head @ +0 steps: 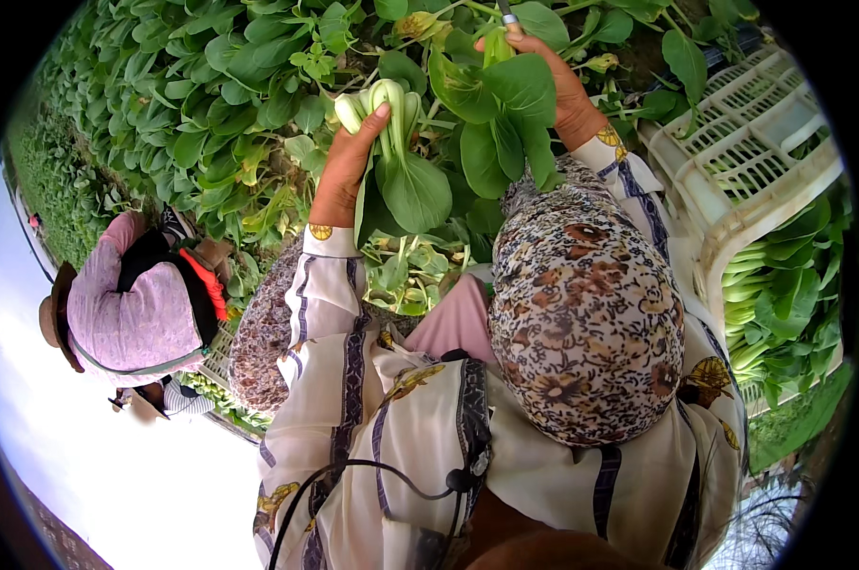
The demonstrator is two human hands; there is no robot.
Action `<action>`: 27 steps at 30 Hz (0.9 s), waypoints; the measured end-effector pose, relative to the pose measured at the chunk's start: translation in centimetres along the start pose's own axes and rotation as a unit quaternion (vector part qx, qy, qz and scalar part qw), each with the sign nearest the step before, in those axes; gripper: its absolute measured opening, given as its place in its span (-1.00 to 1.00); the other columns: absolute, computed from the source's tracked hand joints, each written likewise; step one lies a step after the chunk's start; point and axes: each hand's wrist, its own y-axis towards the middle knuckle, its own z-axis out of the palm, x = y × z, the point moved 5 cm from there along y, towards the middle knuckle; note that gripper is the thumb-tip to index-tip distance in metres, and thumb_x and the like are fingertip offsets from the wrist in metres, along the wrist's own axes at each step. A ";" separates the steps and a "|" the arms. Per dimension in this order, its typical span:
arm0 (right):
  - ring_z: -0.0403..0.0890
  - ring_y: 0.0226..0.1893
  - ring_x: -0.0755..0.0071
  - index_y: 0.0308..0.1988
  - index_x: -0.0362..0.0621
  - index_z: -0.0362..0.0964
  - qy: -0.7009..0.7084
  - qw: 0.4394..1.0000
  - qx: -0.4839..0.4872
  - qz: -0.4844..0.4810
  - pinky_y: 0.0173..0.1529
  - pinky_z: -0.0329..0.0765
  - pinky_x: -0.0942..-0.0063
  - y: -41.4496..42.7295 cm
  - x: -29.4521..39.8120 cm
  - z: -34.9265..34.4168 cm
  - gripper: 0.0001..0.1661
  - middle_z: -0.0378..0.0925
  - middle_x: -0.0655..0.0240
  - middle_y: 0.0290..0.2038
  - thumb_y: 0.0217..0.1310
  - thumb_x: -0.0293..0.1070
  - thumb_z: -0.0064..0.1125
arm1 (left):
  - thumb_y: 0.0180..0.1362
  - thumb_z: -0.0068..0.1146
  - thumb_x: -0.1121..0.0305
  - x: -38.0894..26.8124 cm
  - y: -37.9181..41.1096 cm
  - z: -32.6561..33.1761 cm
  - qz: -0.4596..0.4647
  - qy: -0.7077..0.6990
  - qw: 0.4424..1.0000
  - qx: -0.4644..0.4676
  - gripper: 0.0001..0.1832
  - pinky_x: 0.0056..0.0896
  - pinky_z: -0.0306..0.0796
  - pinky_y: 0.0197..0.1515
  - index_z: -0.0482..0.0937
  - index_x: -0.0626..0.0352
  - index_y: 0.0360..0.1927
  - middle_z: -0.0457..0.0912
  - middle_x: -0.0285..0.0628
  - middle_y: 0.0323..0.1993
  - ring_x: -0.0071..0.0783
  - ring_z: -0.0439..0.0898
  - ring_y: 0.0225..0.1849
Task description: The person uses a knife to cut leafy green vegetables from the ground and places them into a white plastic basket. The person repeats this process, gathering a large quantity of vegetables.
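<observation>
A bunch of bok choy [413, 191] is in the grip of my left hand [345, 167], its pale stem bases up and its leaves hanging down. My right hand [563, 89] holds a small knife [512, 24] by its light handle; most of the blade runs out of view at the top. In that same hand hangs a leafy bok choy head [504, 114], stem end uppermost by the knife handle. Both hands are apart, above the growing bed. Behind the held leaves, part of the ground is hidden.
Standing bok choy plants [208, 92] fill the upper left. At my right is a white plastic crate [714, 206], with harvested bok choy [778, 292] packed beside its rim. A co-worker in a pink top [137, 306] bends over at left, with another person [187, 400] beyond.
</observation>
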 end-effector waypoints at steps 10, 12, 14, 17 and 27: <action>0.33 -0.73 0.75 0.05 -0.16 0.32 -0.350 0.917 0.183 -0.064 -0.68 0.19 0.75 -0.8 -2.2 0.9 -0.60 0.41 0.45 -0.52 0.24 -0.28 0.01 | 0.11 0.16 0.08 2.3 -0.6 4.4 -0.087 0.013 0.995 0.045 -0.59 -0.56 0.45 -0.38 0.57 0.23 -0.16 0.61 -0.27 -0.38 -0.57 0.57 -0.40; 0.34 -0.72 0.75 0.03 -0.14 0.34 -0.400 0.899 0.171 -0.056 -0.67 0.20 0.74 -1.7 -2.0 0.5 -0.62 0.42 0.45 -0.54 0.23 -0.27 0.02 | 0.12 0.13 0.03 2.2 -0.6 4.5 -0.078 0.116 0.987 0.074 -0.53 -0.54 0.46 -0.34 0.53 0.22 -0.09 0.62 -0.24 -0.35 -0.55 0.58 -0.38; 0.36 -0.72 0.76 -0.01 -0.10 0.38 -0.442 0.880 0.168 -0.048 -0.66 0.24 0.73 -2.6 -1.6 0.1 -0.65 0.43 0.45 -0.57 0.22 -0.25 0.03 | 0.07 0.22 0.10 1.9 -1.0 5.4 -0.088 0.150 0.982 0.079 -0.58 -0.52 0.44 -0.36 0.56 0.27 -0.18 0.62 -0.25 -0.36 -0.54 0.57 -0.38; 0.32 -0.74 0.76 -0.05 -0.10 0.42 -0.498 0.847 0.183 -0.019 -0.67 0.21 0.71 -3.8 -0.5 0.1 -0.65 0.38 0.48 -0.64 0.16 -0.22 0.09 | 0.09 0.15 0.00 3.3 -1.3 6.5 -0.083 0.125 0.979 0.137 -0.49 -0.55 0.44 -0.38 0.51 0.22 -0.06 0.62 -0.30 -0.38 -0.57 0.57 -0.42; 0.23 -0.58 0.69 -0.31 -0.16 0.43 -0.648 0.710 0.242 -0.128 -0.50 0.20 0.59 -6.1 1.6 1.0 -0.69 0.26 0.56 -0.61 0.08 -0.14 0.22 | 0.02 0.27 0.18 3.8 -2.0 8.1 0.030 0.157 0.978 0.137 -0.53 -0.52 0.42 -0.18 0.51 0.25 -0.05 0.60 -0.24 -0.23 -0.52 0.56 -0.23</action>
